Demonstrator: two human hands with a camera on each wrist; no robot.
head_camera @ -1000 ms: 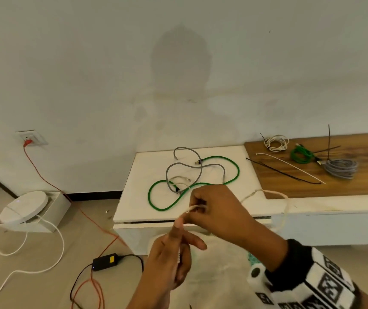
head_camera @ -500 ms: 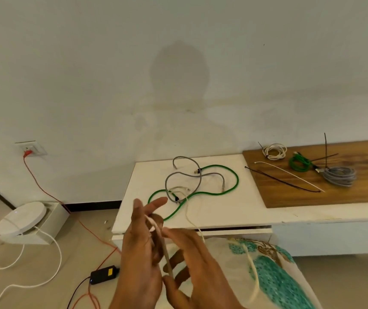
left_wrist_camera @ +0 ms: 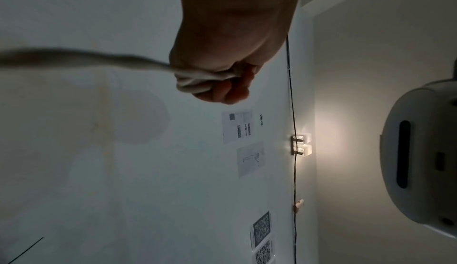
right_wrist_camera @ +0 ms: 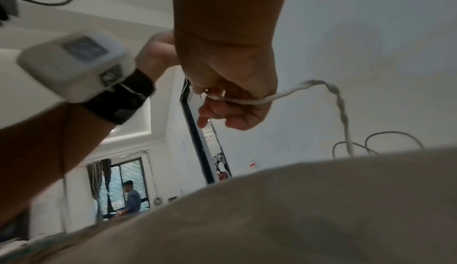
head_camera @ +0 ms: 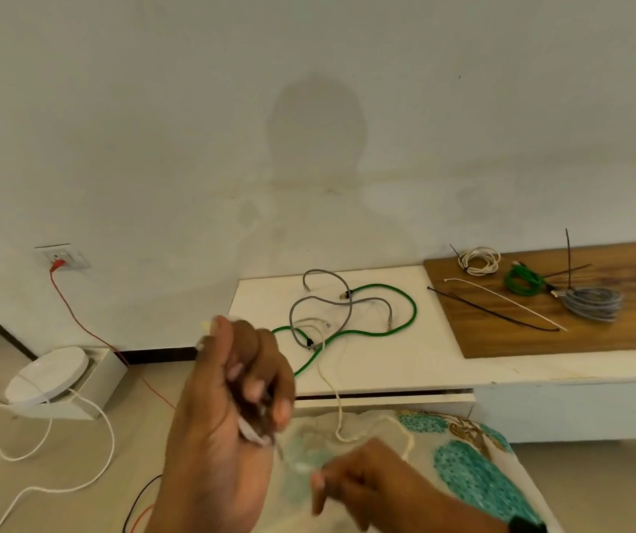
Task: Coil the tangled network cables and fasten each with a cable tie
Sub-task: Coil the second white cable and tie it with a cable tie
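Step in hand: coiling the white cable [head_camera: 331, 386]; several turns are gathered in the left hand [head_camera: 231, 398].
Left grip: fingers curled tight round the white turns, seen plainly from the left wrist.
Right grip: right hand [head_camera: 351, 482] low over the lap, fingers curled round the free run of the same cable, feeding it.
Cable position: from the hands the white cable rises to the front edge of the white desk [head_camera: 385, 363] and enters the tangle there.
Done, by judgement: three coiled bundles lie on the wooden board [head_camera: 539, 332], namely a white coil [head_camera: 478, 260], a green coil [head_camera: 522, 282] and a grey coil [head_camera: 593, 302], each apparently tied.
Left, by judgement: finish and tie the white cable; then the loose green cable [head_camera: 378, 328] and loose grey cable [head_camera: 320, 302], crossed over one another on the desk.
Ties in reserve: a black cable tie [head_camera: 493, 315] and a white cable tie [head_camera: 501, 300] lie just beside each other on the board.
Writing: wall sheets in the left-wrist view carry "WS-09" [left_wrist_camera: 261, 119] and QR codes [left_wrist_camera: 262, 227]; other print too small to read.
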